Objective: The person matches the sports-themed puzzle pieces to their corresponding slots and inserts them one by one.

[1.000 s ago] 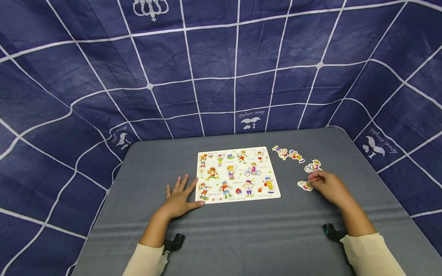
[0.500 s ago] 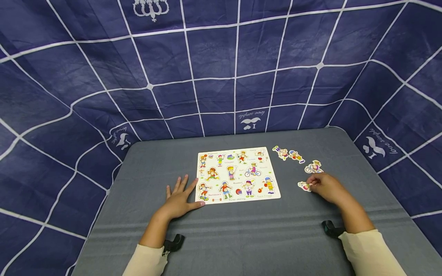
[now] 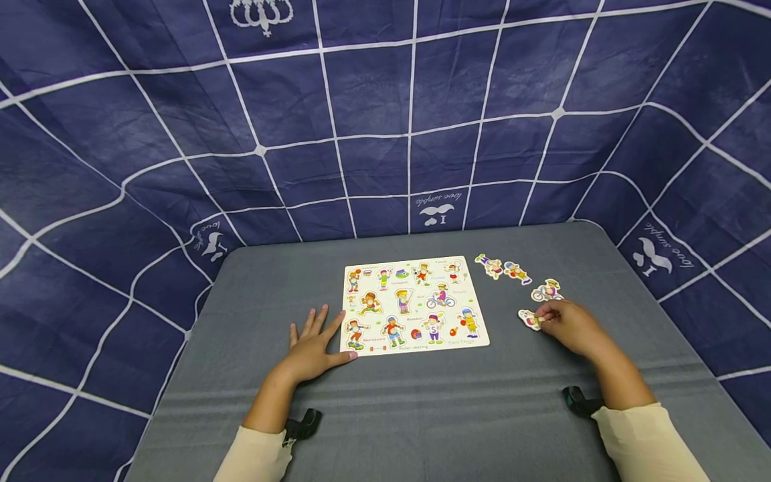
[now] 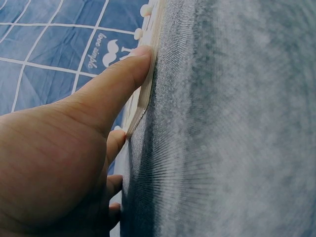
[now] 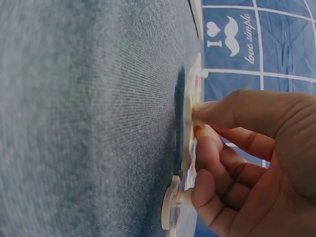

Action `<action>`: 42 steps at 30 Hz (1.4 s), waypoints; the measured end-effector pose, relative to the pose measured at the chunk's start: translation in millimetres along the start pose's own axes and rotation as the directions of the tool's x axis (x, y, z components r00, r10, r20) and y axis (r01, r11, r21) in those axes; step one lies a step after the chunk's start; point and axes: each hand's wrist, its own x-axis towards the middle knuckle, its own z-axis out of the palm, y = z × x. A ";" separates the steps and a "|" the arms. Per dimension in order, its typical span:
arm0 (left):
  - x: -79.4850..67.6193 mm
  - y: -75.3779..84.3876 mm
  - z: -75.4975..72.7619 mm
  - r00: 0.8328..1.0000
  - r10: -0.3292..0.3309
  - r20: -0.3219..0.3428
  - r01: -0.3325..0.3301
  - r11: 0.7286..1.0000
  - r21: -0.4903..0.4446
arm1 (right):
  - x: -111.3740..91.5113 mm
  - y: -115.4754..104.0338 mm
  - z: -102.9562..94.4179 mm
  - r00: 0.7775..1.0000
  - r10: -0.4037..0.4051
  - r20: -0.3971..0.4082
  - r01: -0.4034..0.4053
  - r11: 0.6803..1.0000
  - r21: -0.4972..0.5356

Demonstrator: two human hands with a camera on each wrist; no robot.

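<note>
A white puzzle board with cartoon sports figures lies on the grey table. My left hand spreads its straight fingers at the board's left side, with the thumb on the near left corner and the index fingertip at the left edge. In the left wrist view the thumb rests along the board's edge. My right hand pinches a small figure-shaped puzzle piece between thumb and finger, to the right of the board. A shadow lies under this piece in the right wrist view. Its picture is partly hidden by the fingers.
A cyclist puzzle piece lies just beyond my right hand. Two more figure pieces, one beside another, lie off the board's far right corner. A blue curtain with white lines stands behind the table.
The piece in my right hand has turned slightly and shifted a little away from me. My left hand and the board have stayed put.
</note>
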 end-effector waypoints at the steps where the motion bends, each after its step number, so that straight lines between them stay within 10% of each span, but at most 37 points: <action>1: 0.0 -0.2 -0.1 1.000 0.000 -0.001 0.000 1.000 -0.001 | 0.1 -0.4 0.1 1.000 0.000 -0.009 0.000 1.000 0.007; 42: -0.3 -0.3 0.5 1.000 -0.002 -0.006 0.002 1.000 0.000 | 12.7 -30.8 21.0 0.991 0.077 -0.109 -0.066 0.992 0.108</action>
